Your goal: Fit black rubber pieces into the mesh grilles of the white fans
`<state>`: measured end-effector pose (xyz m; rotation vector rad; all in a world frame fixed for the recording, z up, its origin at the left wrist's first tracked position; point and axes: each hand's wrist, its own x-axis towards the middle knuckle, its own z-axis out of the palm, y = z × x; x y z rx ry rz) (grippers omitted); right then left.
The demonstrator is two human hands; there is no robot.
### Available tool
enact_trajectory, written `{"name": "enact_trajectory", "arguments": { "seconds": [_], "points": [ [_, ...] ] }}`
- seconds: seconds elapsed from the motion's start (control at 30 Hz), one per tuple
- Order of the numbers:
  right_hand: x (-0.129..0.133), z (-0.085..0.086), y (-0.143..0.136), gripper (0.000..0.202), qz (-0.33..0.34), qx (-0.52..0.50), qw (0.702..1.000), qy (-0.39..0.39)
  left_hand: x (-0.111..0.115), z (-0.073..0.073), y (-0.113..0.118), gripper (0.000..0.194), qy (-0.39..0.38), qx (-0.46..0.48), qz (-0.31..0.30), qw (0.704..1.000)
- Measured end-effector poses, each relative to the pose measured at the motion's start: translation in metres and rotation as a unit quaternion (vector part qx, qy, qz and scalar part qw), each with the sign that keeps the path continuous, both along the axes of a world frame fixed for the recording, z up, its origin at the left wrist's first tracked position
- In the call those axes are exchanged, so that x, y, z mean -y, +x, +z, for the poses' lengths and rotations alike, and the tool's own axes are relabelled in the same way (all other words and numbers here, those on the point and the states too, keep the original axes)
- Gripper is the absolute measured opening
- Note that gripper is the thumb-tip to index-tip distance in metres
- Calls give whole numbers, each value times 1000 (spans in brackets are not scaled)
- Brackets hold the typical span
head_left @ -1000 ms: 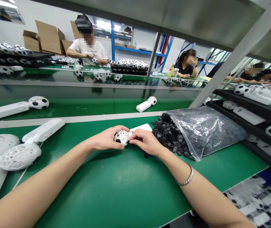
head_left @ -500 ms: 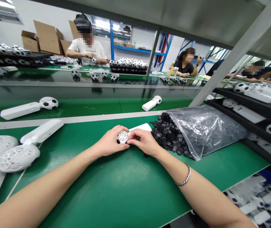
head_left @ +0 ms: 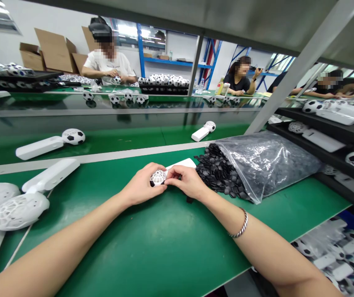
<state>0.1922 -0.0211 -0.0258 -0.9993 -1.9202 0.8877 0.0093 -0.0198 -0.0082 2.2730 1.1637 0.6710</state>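
My left hand [head_left: 143, 184] is wrapped round the ball-shaped head of a white part [head_left: 158, 177], which has an open lattice and some black patches. Its white handle [head_left: 184, 163] points right, behind my right hand [head_left: 185, 180]. The thumb and forefinger of my right hand are pinched together at the right side of the ball; whatever they hold is too small to make out. Just right of my hands, black pieces [head_left: 218, 173] spill from a clear plastic bag [head_left: 266, 161]. One dark piece [head_left: 189, 199] lies under my right wrist.
White lattice-headed parts [head_left: 22, 208] lie on the green table [head_left: 152, 247] at left. Beyond the pale edge strip, two ball-headed parts [head_left: 73, 136] [head_left: 203, 131] rest on a green belt. Black trays [head_left: 322, 138] with parts stand right, by a slanted metal post [head_left: 297, 68]. Several people sit across.
The two parts on the belt have shifted right relative to the table. The view has moved slightly. My hands keep nearly the same hold on the ball.
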Motion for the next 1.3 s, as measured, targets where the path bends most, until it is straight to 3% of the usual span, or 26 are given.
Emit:
{"name": "enact_trajectory", "arguments": {
  "seconds": [0.33, 0.87, 1.07, 1.17, 1.3],
  "points": [
    [5, -1, 3, 8, -20, 86, 996, 15, -1, 0, -1, 36, 10, 10, 11, 1000],
    [1, -1, -1, 8, -6, 17, 999, -36, 1, -2, 5, 34, 0, 21, 39, 999],
    [-6, -3, -3, 18, -60, 54, 997, -12, 3, -9, 7, 32, -5, 73, 76, 994],
    [-6, 1, -2, 17, -81, 75, 993, 32, -16, -14, 8, 33, -21, 105, 118, 987],
    [-7, 3, 9, 14, -89, 104, 986, 99, -77, -12, 2, 40, 23, 112, 223, 968]
  ]
}}
